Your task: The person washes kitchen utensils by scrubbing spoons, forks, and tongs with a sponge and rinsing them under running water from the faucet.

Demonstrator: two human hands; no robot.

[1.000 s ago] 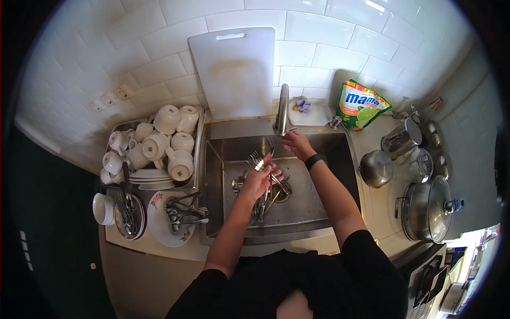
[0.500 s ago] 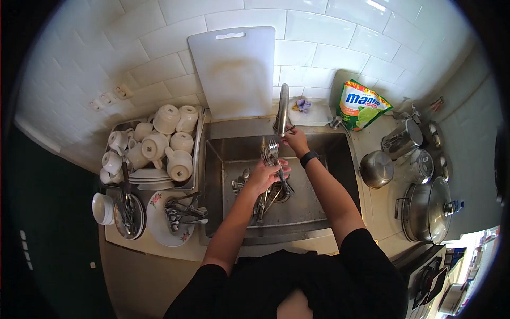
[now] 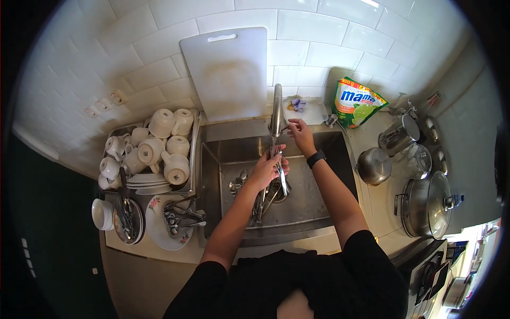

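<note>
My left hand is closed round a bunch of forks, held over the steel sink under the faucet. Water seems to run from the spout onto the fork heads. My right hand, with a black band at the wrist, is beside the faucet; its fingers are bent at the small faucet lever, and their exact grip is hard to make out. More cutlery lies in the sink around the drain, partly hidden by my left hand. Several spoons lie at the sink's left side.
Left of the sink are a rack of white cups, a flowered plate with cutlery, and stacked bowls. A cutting board leans on the wall. Right are a detergent pouch, a small pot and a large lidded pot.
My left hand has brought the forks under the spout, and water now seems to reach them. My right hand has shifted slightly at the faucet lever. The view has turned a little.
</note>
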